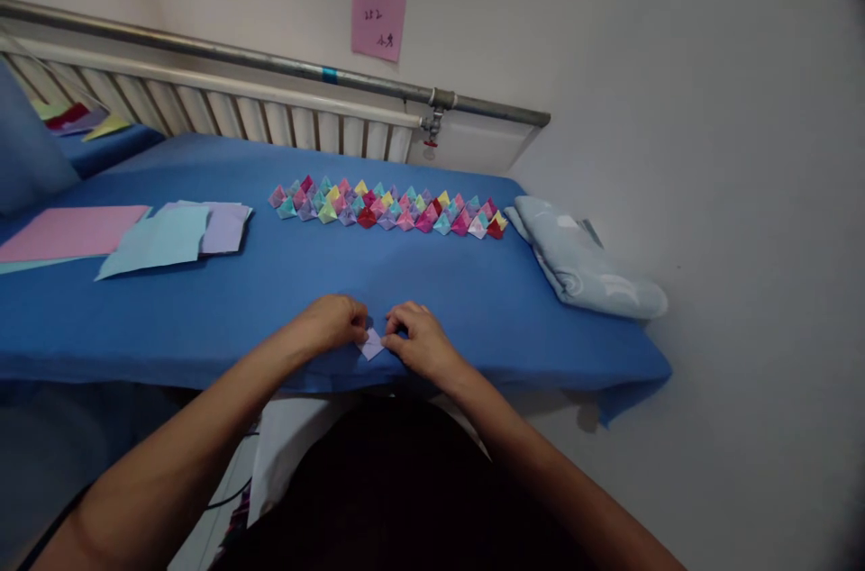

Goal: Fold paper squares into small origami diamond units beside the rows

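A small lilac folded paper (371, 344) lies near the front edge of the blue-covered table, its lower tip pointing toward me. My left hand (334, 321) pinches its left corner with the fingertips. On the opposite side, my right hand (420, 339) is closed at the right corner, thumb and forefinger at the paper. Farther back, several rows of small folded paper pieces (388, 209) stand packed together in pink, red, yellow, teal and purple.
Pink paper sheets (71, 231), a teal sheet (162, 238) and lilac sheets (225, 227) lie at the left. A folded light-blue cloth (585, 260) rests at the right end of the blue tablecloth (284, 283). Behind runs a radiator (257, 113) beneath a metal pipe (270, 58).
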{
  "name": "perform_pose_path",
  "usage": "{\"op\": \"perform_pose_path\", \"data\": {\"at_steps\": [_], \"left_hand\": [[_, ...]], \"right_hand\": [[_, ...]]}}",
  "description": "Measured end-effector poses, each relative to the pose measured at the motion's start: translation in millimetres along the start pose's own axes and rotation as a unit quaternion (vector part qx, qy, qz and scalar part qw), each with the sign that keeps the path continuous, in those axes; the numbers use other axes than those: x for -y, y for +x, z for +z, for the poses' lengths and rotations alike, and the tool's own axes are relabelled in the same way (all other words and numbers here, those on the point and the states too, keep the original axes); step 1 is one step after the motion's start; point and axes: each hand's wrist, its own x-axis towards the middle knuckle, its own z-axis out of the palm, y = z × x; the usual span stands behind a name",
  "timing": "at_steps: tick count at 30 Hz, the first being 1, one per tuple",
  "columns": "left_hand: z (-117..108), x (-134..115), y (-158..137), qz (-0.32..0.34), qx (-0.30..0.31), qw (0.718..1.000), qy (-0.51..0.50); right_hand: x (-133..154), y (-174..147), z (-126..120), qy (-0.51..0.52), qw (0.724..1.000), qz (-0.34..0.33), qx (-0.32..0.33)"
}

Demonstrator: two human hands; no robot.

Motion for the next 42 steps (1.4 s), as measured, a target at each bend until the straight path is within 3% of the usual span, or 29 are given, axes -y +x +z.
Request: {"op": "perform_pose_path", "data": {"at_steps": [7,16,23,27,33,34,35,38,40,42], "left_hand": [[-10,-1,8,-0.017,0.07,0.997,-0.025],[-7,-6,12,-0.03,0.058,0.997,0.027],[-5,-15,14,0.057,0.033,0.997,0.028],[-2,-10,16,0.071,0.03,0.997,-0.01],[2,15,2,0.036,0.017,0.988,-0.15],[5,18,-2,0.027,-0.003,0.979,-0.204],[8,20,-5,0.012,-0.034,0.949,-0.314],[23,19,-13,-0.017,-0.116,0.826,-0.551],[34,13,-15,-0.022,-0.151,0.775,-0.614],[42,7,-16,-0.023,-0.164,0.746,-0.645]], "right_hand": [[0,0,0,-0.004,1.0,-0.001,0.007],[-1,0,-1,0.001,1.0,-0.011,0.008],[-10,-8,5,0.116,0.99,-0.003,-0.085],[-11,-9,3,0.164,0.981,0.017,-0.106],[-5,-14,1,0.226,0.967,0.053,-0.105],[-2,-15,2,0.246,0.962,0.069,-0.099],[2,-16,4,0.269,0.955,0.087,-0.088],[13,-16,9,0.347,0.93,0.107,-0.064],[19,-16,13,0.386,0.914,0.112,-0.054],[21,-15,15,0.396,0.909,0.118,-0.053]]}}
